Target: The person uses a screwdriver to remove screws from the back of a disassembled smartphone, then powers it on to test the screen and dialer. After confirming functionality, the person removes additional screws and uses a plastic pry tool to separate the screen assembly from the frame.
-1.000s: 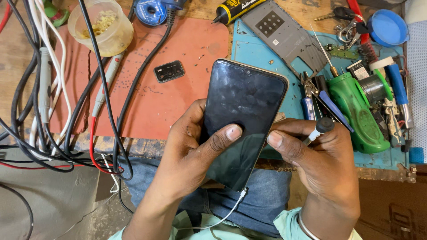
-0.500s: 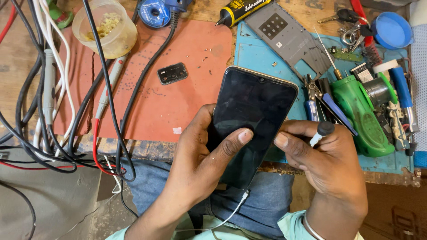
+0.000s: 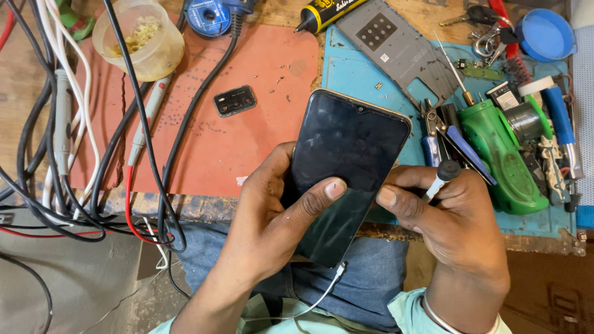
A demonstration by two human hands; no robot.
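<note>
I see cables [image 3: 62, 154] at the left of the tabletop [image 3: 18, 74], then a red mat [image 3: 247, 142]. My left hand [image 3: 272, 216] grips the phone [image 3: 343, 167], thumb on its dark screen, above my lap. My right hand [image 3: 451, 216] touches its edge, fingers closed around a small tool [image 3: 440, 176].

A plastic cup [image 3: 138, 38], glue tube [image 3: 324, 13] and green tool [image 3: 500, 158] lie on the workbench.
</note>
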